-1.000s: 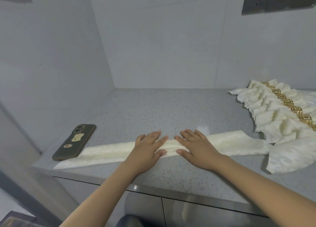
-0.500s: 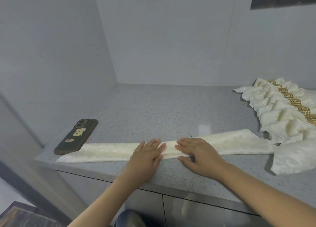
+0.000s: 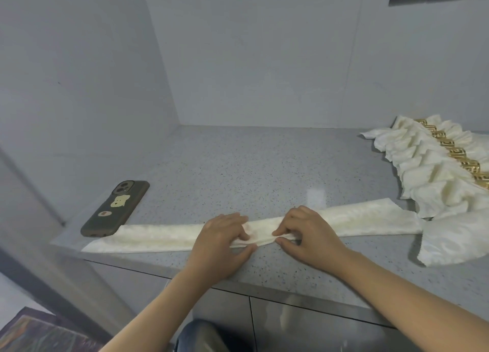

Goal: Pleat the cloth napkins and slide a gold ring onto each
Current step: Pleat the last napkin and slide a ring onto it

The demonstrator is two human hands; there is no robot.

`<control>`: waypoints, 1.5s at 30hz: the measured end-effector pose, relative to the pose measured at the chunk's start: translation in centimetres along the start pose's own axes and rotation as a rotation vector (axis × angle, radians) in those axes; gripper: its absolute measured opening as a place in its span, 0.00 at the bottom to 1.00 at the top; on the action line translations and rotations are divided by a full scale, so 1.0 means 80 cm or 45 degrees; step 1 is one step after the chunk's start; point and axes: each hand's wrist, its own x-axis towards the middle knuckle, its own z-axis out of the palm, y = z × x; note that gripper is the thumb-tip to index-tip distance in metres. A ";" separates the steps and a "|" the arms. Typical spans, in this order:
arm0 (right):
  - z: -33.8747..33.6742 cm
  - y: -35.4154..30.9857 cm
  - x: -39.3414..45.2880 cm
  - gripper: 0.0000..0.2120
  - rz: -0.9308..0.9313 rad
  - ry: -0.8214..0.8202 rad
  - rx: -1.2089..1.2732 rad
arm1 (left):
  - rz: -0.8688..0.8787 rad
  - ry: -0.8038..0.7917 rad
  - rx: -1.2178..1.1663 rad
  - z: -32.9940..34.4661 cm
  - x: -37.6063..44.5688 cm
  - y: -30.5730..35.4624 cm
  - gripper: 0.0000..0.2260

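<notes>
1. Head view: our left hand [image 3: 221, 241] and right hand [image 3: 308, 233] meet at the middle of the long cream cloth napkin folded into a flat strip [image 3: 164, 236], which lies across the speckled grey stone surface [image 3: 238, 171] close to its front edge.
2. The fingers [image 3: 239, 235] of our left hand curl down onto the strip, thumb at its near edge, pinching the fabric.
3. The fingers [image 3: 284, 230] of our right hand curl too, with the thumb under the near edge, gripping the same strip; the fabric bunches up between the two hands.
4. Left of our left fingers the strip runs flat to its end just beside the dark olive phone in a case with a pale bear sticker [image 3: 116, 208].
5. Right of our right fingers the strip runs on to a loose cream napkin [image 3: 455, 241] at the right edge.
6. Beyond that, farther from our right fingers, sits a row of pleated cream napkins [image 3: 423, 163], each with a gold patterned ring [image 3: 447, 143] round it.
</notes>
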 end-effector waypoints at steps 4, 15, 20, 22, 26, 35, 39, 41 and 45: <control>-0.001 -0.004 0.000 0.07 -0.031 0.010 0.016 | -0.028 -0.063 -0.042 0.002 -0.001 0.001 0.16; 0.001 -0.017 0.007 0.13 -0.051 -0.027 -0.109 | -0.095 -0.004 -0.119 0.001 -0.008 0.012 0.14; 0.013 -0.025 0.013 0.24 -0.012 -0.063 -0.234 | -0.326 -0.261 0.055 0.005 -0.006 0.020 0.25; 0.016 -0.019 0.010 0.24 0.015 -0.077 -0.259 | -0.258 -0.448 0.338 0.007 0.000 0.021 0.37; 0.014 -0.011 0.016 0.22 0.078 0.023 -0.393 | -0.193 -0.567 0.403 0.012 0.026 0.017 0.40; 0.025 -0.040 0.048 0.09 0.372 0.045 0.311 | -0.223 -0.637 0.186 0.012 0.058 0.007 0.27; 0.036 -0.045 0.055 0.02 0.482 0.048 0.214 | -0.520 -0.604 0.325 -0.004 0.054 -0.011 0.22; 0.040 -0.052 0.059 0.04 0.524 -0.002 0.139 | -0.588 -0.601 0.352 -0.010 0.047 -0.021 0.22; 0.048 -0.066 0.068 0.07 0.535 -0.033 -0.034 | -0.590 -0.590 -0.012 -0.032 0.048 -0.039 0.21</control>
